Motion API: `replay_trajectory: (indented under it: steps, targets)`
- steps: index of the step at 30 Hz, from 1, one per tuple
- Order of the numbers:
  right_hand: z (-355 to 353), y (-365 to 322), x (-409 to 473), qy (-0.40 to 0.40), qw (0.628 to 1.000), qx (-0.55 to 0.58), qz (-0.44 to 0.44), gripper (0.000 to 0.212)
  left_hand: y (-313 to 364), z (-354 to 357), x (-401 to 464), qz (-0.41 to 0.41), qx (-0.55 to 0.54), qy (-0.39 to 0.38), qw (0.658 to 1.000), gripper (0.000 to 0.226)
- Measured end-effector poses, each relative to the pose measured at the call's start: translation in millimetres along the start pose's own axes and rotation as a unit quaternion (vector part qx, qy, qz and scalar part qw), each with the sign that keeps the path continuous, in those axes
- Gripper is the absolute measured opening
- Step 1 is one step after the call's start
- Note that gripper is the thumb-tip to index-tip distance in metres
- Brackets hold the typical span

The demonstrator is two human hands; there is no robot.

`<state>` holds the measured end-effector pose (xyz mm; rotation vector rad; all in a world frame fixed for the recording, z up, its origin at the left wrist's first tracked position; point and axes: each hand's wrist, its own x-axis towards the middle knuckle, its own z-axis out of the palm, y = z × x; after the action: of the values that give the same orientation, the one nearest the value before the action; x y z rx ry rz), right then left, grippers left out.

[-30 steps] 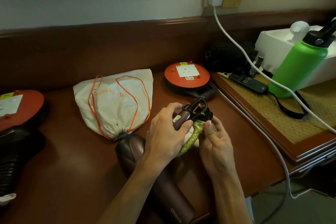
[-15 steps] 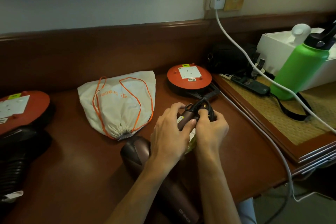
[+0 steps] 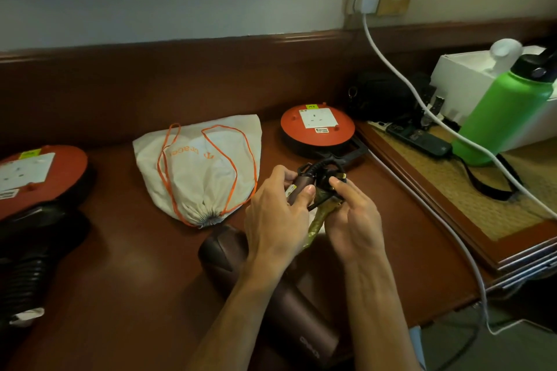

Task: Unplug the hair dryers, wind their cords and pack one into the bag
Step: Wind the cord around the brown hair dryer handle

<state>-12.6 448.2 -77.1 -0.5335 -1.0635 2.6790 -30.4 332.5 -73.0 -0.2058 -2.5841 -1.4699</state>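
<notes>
Nearest, the brown hair dryer (image 3: pixel 271 295) lay on the wooden desk (image 3: pixel 120 280), its barrel under the forearms. Just beyond, the left hand (image 3: pixel 275 214) gripped the dryer's handle, thumb pressed on it, while the right hand (image 3: pixel 351 220) curled its fingers round the bundled black cord (image 3: pixel 324 173) at the handle's end. Farther left lay the cream drawstring bag (image 3: pixel 205 169), mouth cinched. Behind the hands sat an orange cable reel (image 3: pixel 318 129); another reel (image 3: pixel 36 172) stood far left.

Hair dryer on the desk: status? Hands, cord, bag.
Left hand grips the brown hair dryer handle. Right hand pinches the wound black cord. Drawstring bag cinched shut, apart behind. Nothing blocks.
</notes>
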Motion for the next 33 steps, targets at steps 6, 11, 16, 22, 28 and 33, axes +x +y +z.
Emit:
replay_trajectory:
  steps: [6,11,16,22,28,33]
  targets:
    - [-5.2,-3.7,-4.7,-0.044,0.998,0.041,0.024,0.047,1.7,5.9,-0.1,0.026,0.042,-0.003,0.999,0.018]
    - [-5.0,-10.6,-4.7,-0.039,0.999,0.023,0.008,0.027,2.8,9.8,0.3,0.069,0.059,-0.024,0.996,0.015]
    - [5.2,-13.0,7.0,0.017,1.0,0.014,0.022,0.022,-3.6,9.7,8.0,0.068,0.069,-0.103,0.99,0.03]
    - [-3.9,-11.0,31.1,0.059,0.993,-0.102,0.021,0.047,-11.6,8.8,30.5,0.045,0.096,-0.21,0.972,0.069]
    - [-38.0,-10.9,35.9,0.028,0.976,-0.214,0.03,0.012,-8.6,16.9,40.1,0.046,0.152,-0.252,0.955,0.069]
    - [-56.0,-13.9,33.9,0.059,0.922,-0.382,-0.025,0.019,-3.6,27.0,50.7,0.064,0.224,-0.307,0.923,0.076]
